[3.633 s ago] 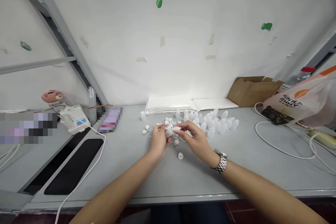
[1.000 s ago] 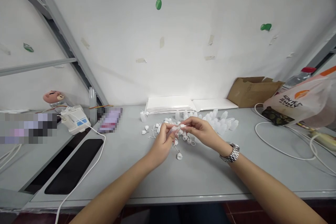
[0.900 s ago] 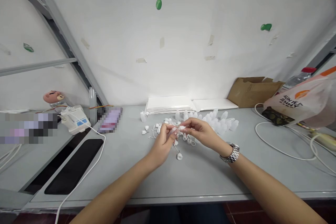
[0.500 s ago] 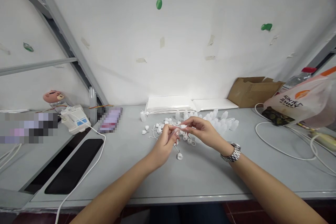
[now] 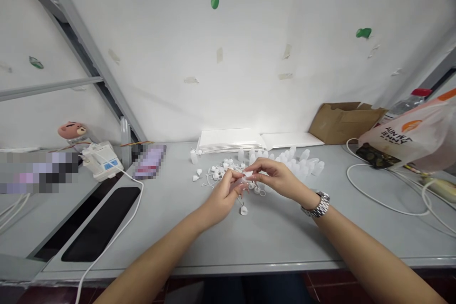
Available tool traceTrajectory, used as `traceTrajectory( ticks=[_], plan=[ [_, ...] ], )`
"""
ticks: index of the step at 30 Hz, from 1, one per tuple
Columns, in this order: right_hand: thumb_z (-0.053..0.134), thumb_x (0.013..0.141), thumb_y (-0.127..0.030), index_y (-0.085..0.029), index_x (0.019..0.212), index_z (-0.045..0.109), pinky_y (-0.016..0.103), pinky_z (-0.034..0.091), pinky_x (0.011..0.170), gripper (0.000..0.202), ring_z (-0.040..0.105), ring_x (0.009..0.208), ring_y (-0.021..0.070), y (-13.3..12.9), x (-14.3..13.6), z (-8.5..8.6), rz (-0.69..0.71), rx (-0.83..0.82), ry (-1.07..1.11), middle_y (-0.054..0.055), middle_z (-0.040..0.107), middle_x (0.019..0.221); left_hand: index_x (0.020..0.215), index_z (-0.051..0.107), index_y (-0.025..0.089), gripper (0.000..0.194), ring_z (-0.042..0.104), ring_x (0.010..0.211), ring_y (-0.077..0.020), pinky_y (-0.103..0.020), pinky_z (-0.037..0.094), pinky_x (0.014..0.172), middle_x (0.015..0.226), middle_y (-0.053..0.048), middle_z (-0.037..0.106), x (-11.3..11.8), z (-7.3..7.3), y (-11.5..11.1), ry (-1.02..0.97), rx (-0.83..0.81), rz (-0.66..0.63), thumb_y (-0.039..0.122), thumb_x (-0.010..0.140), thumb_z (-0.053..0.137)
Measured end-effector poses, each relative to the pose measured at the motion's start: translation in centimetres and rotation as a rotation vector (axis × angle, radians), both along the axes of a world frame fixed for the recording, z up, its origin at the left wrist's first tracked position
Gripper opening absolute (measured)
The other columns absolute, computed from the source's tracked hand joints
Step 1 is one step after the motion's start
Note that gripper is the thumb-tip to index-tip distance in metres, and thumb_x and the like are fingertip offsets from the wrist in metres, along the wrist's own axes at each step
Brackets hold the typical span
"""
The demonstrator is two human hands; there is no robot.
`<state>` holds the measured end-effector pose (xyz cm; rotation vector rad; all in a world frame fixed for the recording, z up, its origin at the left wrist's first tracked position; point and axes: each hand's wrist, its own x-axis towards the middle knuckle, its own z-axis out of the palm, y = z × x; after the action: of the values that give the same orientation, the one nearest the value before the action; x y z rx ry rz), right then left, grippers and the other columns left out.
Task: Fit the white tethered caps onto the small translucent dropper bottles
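Over the middle of the grey table, my left hand (image 5: 223,197) is closed on a small translucent bottle, mostly hidden by the fingers. My right hand (image 5: 278,178) pinches a small white cap (image 5: 248,174) right at that bottle's end. Below and behind the hands lies a pile of white caps with thin cords (image 5: 217,171), and one loose cap (image 5: 243,210) lies nearer the front edge. Several translucent bottles (image 5: 302,168) stand and lie behind my right hand. A single bottle (image 5: 194,156) stands left of the pile.
White flat sheets (image 5: 231,140) are stacked against the wall. A cardboard box (image 5: 344,121) and a plastic bag (image 5: 413,133) are at the right, with a white cable (image 5: 377,209) before them. At the left are a power strip (image 5: 101,161), a phone (image 5: 149,161) and a black pad (image 5: 101,225).
The fingers of my left hand have shifted slightly right, bringing the bottle up against the cap in my right hand. The camera view has shifted slightly.
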<state>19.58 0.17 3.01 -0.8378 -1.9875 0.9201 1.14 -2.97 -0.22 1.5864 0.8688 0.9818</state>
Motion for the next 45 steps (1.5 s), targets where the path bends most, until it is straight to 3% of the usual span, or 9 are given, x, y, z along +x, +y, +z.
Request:
traceTrajectory(
  ticks=[5, 15, 22, 26, 29, 32, 35, 40, 45],
  plan=[
    [0.059, 0.078, -0.027, -0.022, 0.088, 0.066, 0.031, 0.047, 0.067, 0.013, 0.057, 0.074, 0.0144, -0.1, 0.2, 0.3, 0.067, -0.050, -0.010, 0.002, 0.060, 0.078, 0.113, 0.034, 0.022, 0.035, 0.049, 0.070, -0.0115, -0.029, 0.039, 0.070, 0.086, -0.003, 0.056, -0.4, 0.8, 0.2, -0.078, -0.096, -0.097, 0.039, 0.084, 0.046],
    [0.051, 0.084, -0.025, -0.026, 0.091, 0.064, 0.032, 0.046, 0.069, 0.015, 0.057, 0.075, 0.0152, -0.2, 0.6, 0.3, 0.146, 0.114, -0.114, 0.002, 0.062, 0.078, 0.109, 0.044, 0.020, 0.039, 0.046, 0.059, -0.0089, -0.025, 0.038, 0.060, 0.084, -0.005, 0.061, -0.8, 1.6, 0.7, -0.074, -0.207, -0.178, 0.043, 0.079, 0.053],
    [0.046, 0.087, -0.028, -0.021, 0.082, 0.056, 0.028, 0.043, 0.060, 0.014, 0.054, 0.065, 0.0142, -0.7, -0.1, -0.3, 0.009, 0.070, -0.226, 0.002, 0.060, 0.073, 0.114, 0.042, 0.023, 0.033, 0.045, 0.065, -0.0096, -0.026, 0.037, 0.065, 0.084, -0.002, 0.055, -0.7, 1.4, 0.2, -0.025, -0.140, -0.144, 0.038, 0.084, 0.046],
    [0.042, 0.088, -0.032, -0.020, 0.077, 0.054, 0.026, 0.040, 0.056, 0.020, 0.050, 0.060, 0.0130, -0.8, -0.5, -0.3, -0.044, 0.096, -0.261, 0.001, 0.057, 0.069, 0.128, 0.032, 0.027, 0.045, 0.051, 0.083, -0.0145, -0.031, 0.039, 0.079, 0.098, -0.005, 0.053, -0.7, 1.2, -0.2, 0.023, -0.080, -0.153, 0.036, 0.086, 0.044],
    [0.045, 0.087, -0.030, -0.021, 0.081, 0.056, 0.027, 0.041, 0.061, 0.016, 0.053, 0.068, 0.0139, -0.7, -0.2, -0.1, -0.015, 0.089, -0.244, 0.002, 0.060, 0.075, 0.135, 0.021, 0.031, 0.055, 0.055, 0.084, -0.0161, -0.035, 0.040, 0.081, 0.099, -0.005, 0.055, -0.9, 1.1, 0.0, 0.074, -0.061, -0.135, 0.033, 0.085, 0.045],
    [0.047, 0.086, -0.028, -0.022, 0.089, 0.057, 0.027, 0.043, 0.065, 0.012, 0.055, 0.076, 0.0152, -0.7, 0.1, 0.1, 0.017, 0.103, -0.249, 0.003, 0.060, 0.083, 0.128, 0.035, 0.026, 0.044, 0.059, 0.078, -0.0168, -0.033, 0.044, 0.074, 0.091, -0.004, 0.060, -1.1, 1.0, 0.5, 0.152, -0.059, -0.116, 0.032, 0.085, 0.044],
    [0.043, 0.087, -0.026, -0.021, 0.088, 0.054, 0.027, 0.041, 0.061, 0.013, 0.053, 0.070, 0.0149, -0.8, 0.0, 0.1, -0.009, 0.156, -0.315, 0.004, 0.059, 0.080, 0.105, 0.053, 0.021, 0.024, 0.060, 0.079, -0.0180, -0.032, 0.046, 0.073, 0.089, -0.005, 0.062, -1.2, 0.8, 0.7, 0.308, 0.090, -0.055, 0.030, 0.086, 0.042],
    [0.033, 0.091, -0.029, -0.019, 0.076, 0.045, 0.027, 0.036, 0.056, 0.021, 0.045, 0.062, 0.0145, -1.3, -1.2, -0.7, -0.131, 0.288, -0.441, 0.002, 0.051, 0.070, 0.108, 0.048, 0.018, 0.023, 0.057, 0.093, -0.0192, -0.034, 0.046, 0.081, 0.100, -0.008, 0.061, -1.2, -0.2, 0.7, 0.603, 0.643, 0.182, 0.019, 0.087, 0.040],
    [0.028, 0.092, -0.036, -0.020, 0.064, 0.036, 0.024, 0.031, 0.050, 0.033, 0.039, 0.051, 0.0117, -1.6, -2.4, -1.4, -0.215, 0.062, -0.347, -0.003, 0.041, 0.056, 0.109, 0.046, 0.014, 0.025, 0.058, 0.081, -0.0184, -0.033, 0.049, 0.070, 0.086, -0.008, 0.061, -1.1, -0.9, 0.7, 0.821, 0.971, 0.262, 0.012, 0.088, 0.033]
  ],
)
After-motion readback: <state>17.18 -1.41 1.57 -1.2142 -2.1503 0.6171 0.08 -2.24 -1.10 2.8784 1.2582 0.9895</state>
